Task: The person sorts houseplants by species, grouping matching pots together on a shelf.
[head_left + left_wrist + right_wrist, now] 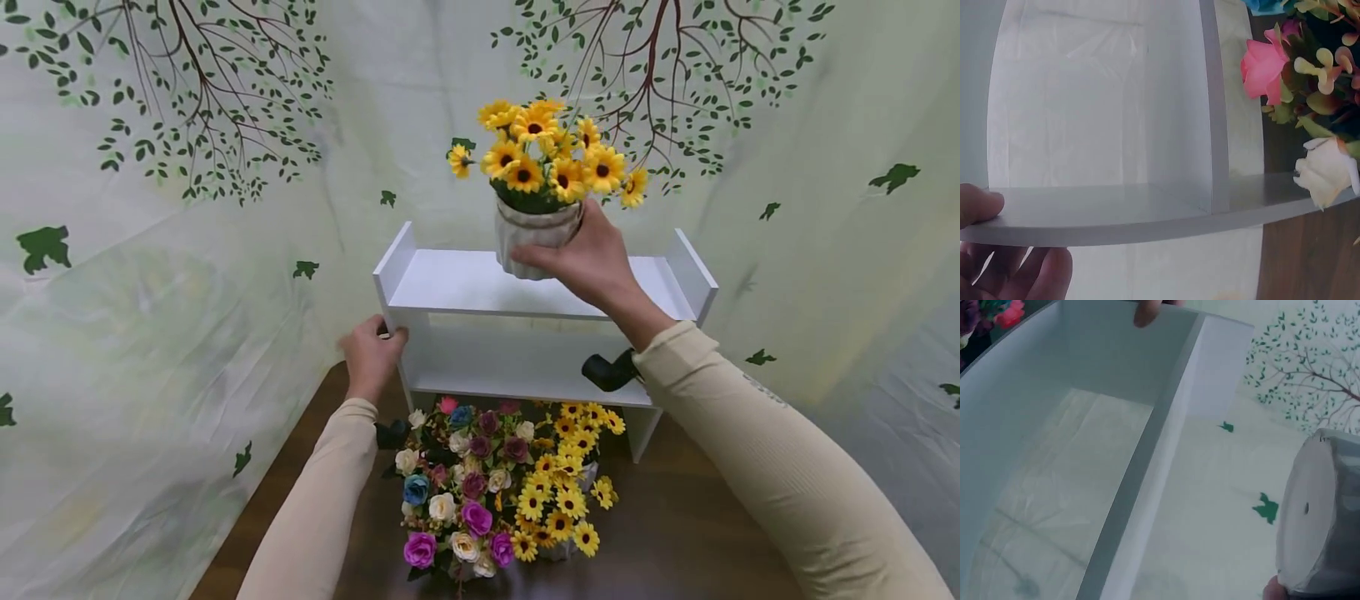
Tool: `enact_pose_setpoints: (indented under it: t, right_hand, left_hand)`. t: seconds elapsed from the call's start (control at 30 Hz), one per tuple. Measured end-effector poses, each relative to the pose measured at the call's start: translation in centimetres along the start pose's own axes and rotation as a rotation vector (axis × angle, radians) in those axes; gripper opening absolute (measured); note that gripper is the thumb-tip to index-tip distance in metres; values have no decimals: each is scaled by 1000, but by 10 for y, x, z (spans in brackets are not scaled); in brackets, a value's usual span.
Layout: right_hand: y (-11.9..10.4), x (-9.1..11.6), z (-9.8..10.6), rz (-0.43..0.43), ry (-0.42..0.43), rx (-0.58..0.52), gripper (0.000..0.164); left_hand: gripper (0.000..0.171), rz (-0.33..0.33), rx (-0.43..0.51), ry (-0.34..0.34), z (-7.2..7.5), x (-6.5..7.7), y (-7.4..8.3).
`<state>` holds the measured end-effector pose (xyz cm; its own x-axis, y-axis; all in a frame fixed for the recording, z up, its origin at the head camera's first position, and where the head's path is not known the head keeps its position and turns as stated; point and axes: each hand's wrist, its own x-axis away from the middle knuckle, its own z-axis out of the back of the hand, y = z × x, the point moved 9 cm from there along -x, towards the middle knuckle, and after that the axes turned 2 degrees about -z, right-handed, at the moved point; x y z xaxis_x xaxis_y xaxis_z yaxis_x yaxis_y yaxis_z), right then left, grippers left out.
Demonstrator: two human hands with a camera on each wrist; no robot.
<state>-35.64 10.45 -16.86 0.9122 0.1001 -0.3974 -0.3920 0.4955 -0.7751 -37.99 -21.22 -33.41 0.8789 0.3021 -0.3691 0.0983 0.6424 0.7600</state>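
My right hand (pixel 588 254) grips a whitish flowerpot (pixel 525 237) of yellow artificial sunflowers (pixel 547 158), raised above the top board of a white two-tier shelf (pixel 480 279). In the right wrist view the pot's pale round underside (pixel 1307 509) shows, with a small hole in its middle and a fingertip at its edge. My left hand (pixel 372 354) pinches the front edge of the shelf's left side panel. The left wrist view shows its thumb (pixel 982 205) on the panel's inner face and the other fingers (pixel 1054 275) outside.
Pots of mixed roses (pixel 457 500) and more yellow sunflowers (pixel 566 483) stand on the dark wooden table (pixel 675 525), close in front of and below the shelf. Behind hangs a pale backdrop (pixel 420 125) printed with branches and leaves. Black wrist cameras (pixel 609 371) project near both hands.
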Motion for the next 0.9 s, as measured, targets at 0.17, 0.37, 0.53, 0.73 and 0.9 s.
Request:
enact_pose_setpoints:
  t: [0.17, 0.37, 0.53, 0.73, 0.9]
  right_hand:
    - [0, -17, -28, -62, -9, -77, 82]
    - [2, -26, -60, -113, 2, -170, 80]
    - [3, -27, -82, -121, 41, -184, 82]
    - [7, -25, -106, -159, 13, -120, 91]
    - [9, -26, -118, -171, -19, -119, 94]
  left_hand:
    - [34, 38, 37, -11, -4, 2, -1]
    - [35, 73, 50, -30, -5, 1, -2]
    - [36, 70, 32, -36, -5, 2, -1]
    - [36, 48, 1, -15, -2, 4, 0]
    - [35, 49, -4, -7, -2, 4, -2]
